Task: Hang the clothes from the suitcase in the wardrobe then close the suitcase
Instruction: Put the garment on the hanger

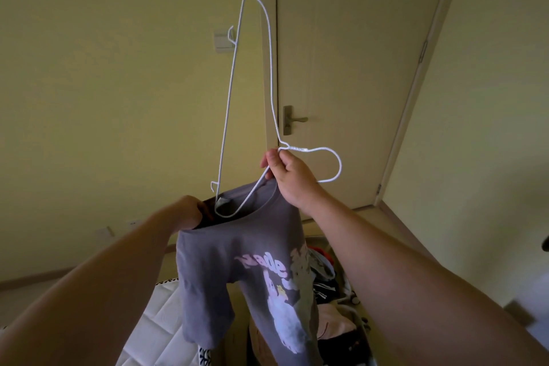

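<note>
My two bare forearms fill the bottom of the view, reaching up and forward. Left hand (188, 212) is closed, pinching the collar edge of the T-shirt (237, 270); right hand (289, 177) is closed around the hanger (269, 68) just below its twisted neck, the hook sticking out to the right of the fist. The shirt is held up in the air between both hands, in front of the door (356, 68), with one corner of the hanger poked down into the neck opening and the rest standing up well above it. I'd call the shirt light and floppy: it sags wherever it isn't gripped, so the collar rim is the right place to hold and stretch open. The hanger looks thin, springy wire, light, probably bends if forced; holding near the neck gives the best control. The shirt is grey-purple, short-sleeved, with pink lettering and a pale cartoon print on the front, and a dark inner collar. Below it, a jumble of other clothes (329, 282) lies low right, presumably in the suitcase, though I can't make out its edges.
</note>
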`<state>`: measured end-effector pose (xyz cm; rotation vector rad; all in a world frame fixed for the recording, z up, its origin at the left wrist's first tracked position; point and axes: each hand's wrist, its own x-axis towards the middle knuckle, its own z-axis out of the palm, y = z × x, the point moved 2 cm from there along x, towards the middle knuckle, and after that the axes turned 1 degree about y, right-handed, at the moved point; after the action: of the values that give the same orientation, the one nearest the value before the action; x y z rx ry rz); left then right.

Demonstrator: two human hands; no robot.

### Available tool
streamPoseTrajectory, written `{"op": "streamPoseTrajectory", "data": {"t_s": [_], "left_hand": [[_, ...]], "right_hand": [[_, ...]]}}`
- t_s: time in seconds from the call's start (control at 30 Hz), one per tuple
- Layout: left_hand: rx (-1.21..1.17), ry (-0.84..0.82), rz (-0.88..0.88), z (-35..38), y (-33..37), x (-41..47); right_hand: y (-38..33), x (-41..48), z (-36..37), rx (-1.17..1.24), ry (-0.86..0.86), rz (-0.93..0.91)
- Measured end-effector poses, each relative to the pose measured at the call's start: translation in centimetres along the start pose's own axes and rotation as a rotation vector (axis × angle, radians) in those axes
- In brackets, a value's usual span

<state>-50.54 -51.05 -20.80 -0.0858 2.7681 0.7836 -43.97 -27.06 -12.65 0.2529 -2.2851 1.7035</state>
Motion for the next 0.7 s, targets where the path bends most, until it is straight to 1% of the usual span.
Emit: {"op": "streamPoseTrajectory", "data": {"t_s": [0.07,0.17,0.23,0.3,0.37,0.43,0.5,0.57,0.63,0.7], "left_hand": [[0.010,0.001,-0.006,-0.1,-0.3,0.2],[-0.104,0.057,-0.004,-0.4,-0.6,0.8],[-0.179,0.103,0.035,-0.6,0.1,0.7],[-0.277,0.101,0.070,-1.1,0.9,0.2],[-0.278,0.152,0.094,-1.7,1.5,0.2],[-0.234,0.224,0.123,-2.5,2.2,0.0],[-0.174,0.235,0.157,-3.3,2.5,-0.1],[-0.124,0.258,0.110,-4.3,2.4,-0.1],[-0.145,0.308,0.113,-5.3,2.6,-0.6],[-0.194,0.355,0.135,-6.1,2.6,-1.0]], "right_hand": [[-0.2,0.0,0.0,0.004,-0.051,0.003],[0.2,-0.2,0.0,-0.060,-0.180,0.007],[0.7,-0.2,-0.1,-0.202,-0.246,-0.007],[1.3,0.0,-0.2,-0.381,-0.338,-0.018],[2.5,0.3,-0.4,-0.540,-0.384,-0.008],[3.7,0.2,-0.7,-0.672,-0.339,0.052],[4.1,-0.2,-0.9,-0.740,-0.233,0.098],[4.1,-0.6,-1.2,-0.780,-0.122,0.110],[4.0,-0.8,-1.8,-0.808,-0.004,0.139],[4.1,-0.9,-2.4,-0.837,0.038,0.180]]}}
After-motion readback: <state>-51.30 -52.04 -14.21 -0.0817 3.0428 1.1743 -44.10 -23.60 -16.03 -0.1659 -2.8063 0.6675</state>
